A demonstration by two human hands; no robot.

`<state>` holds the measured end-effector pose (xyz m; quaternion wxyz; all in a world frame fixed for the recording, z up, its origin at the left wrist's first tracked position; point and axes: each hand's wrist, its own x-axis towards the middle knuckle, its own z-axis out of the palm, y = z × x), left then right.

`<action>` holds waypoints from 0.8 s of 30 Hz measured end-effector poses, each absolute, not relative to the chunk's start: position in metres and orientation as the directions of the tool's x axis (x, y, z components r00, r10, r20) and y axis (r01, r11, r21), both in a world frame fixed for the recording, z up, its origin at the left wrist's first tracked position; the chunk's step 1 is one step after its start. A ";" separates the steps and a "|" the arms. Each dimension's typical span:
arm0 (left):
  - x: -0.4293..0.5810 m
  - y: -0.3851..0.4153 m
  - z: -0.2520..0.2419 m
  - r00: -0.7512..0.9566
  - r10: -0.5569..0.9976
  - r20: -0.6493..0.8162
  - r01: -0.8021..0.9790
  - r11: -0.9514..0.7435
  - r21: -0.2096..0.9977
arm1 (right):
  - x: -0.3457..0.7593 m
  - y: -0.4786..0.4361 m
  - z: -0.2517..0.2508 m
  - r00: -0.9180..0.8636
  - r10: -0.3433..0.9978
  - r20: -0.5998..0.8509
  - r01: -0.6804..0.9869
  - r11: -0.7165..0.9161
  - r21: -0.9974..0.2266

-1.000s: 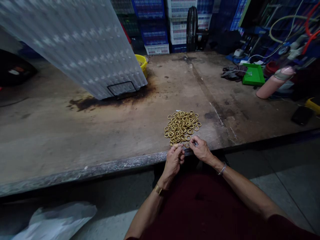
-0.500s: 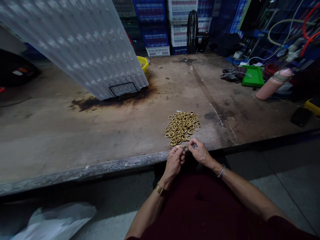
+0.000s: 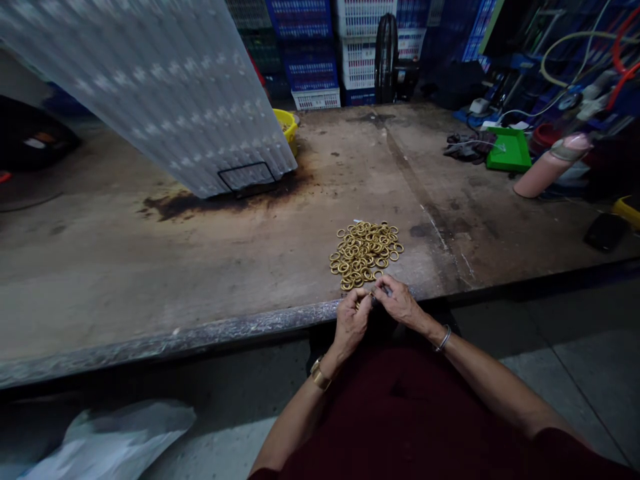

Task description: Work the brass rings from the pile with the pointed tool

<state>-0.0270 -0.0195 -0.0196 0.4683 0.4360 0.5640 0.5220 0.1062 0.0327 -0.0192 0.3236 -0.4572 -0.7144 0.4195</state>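
Left hand and right hand meet at the near edge of the table. The grip of each hand is closed, fingertips pinched on one small part, too small and dark to identify. The part is held over the table edge, just beside the near side of a pile of brass rings. Watch on left wrist, bangle on right.
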 end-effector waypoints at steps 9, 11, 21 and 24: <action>-0.027 -0.017 -0.016 -0.140 0.989 -0.049 0.018 0.052 0.998 | 0.106 0.038 -0.018 -0.386 0.921 -0.052 0.399 0.115 -0.910; -0.028 -0.017 -0.015 -0.095 0.979 -0.179 -0.073 0.173 0.982 | 0.104 0.039 -0.018 -0.391 0.920 -0.040 0.387 0.125 -0.913; -0.033 -0.013 -0.018 0.044 0.939 -0.342 -0.297 0.339 0.892 | 0.100 0.042 -0.014 -0.379 0.925 -0.007 0.356 0.139 -0.924; -0.032 -0.013 -0.017 0.034 0.947 -0.318 -0.316 0.312 0.896 | 0.100 0.045 -0.014 -0.377 0.926 -0.016 0.327 0.117 -0.938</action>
